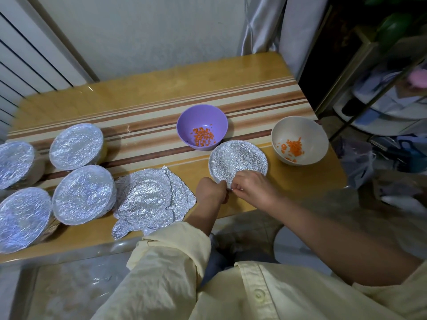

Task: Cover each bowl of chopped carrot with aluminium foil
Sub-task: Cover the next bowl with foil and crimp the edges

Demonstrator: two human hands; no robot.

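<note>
Near the front edge of the wooden table (161, 84), right of centre: a foil-covered bowl (238, 158), upright, foil drawn flat and crinkled over its mouth. Gripped at its near rim by both hands, close together and almost touching. Left hand (211, 190) curled, fingertips tucked under the foil's edge; right hand (254, 188) with thumb and forefinger pinching a fold of foil at the same rim.

Just behind that bowl, a purple bowl (191, 121), uncovered, holding a small heap of chopped carrot (204, 136). To the right, near the table's corner, a beige bowl (298, 128), also uncovered, with its own carrot pieces (293, 146) scattered across the bottom.

Left of the hands, a loose stack of foil sheets (150, 197), wrinkled and lying flat, one corner hanging over the front edge. Further left, four more bowls wrapped in foil, grouped closely: rear covered bowl (76, 146), far-left covered bowl (15, 163), middle covered bowl (84, 194), front-left covered bowl (22, 218).

Across the tabletop, brown and cream stripes (231, 100). On the left arm, a pale yellow sleeve (171, 250); right forearm bare. Along the left wall, a white radiator (23, 65). Beyond the table's right end, a cluttered shelf rack (381, 100), contents blurred.
</note>
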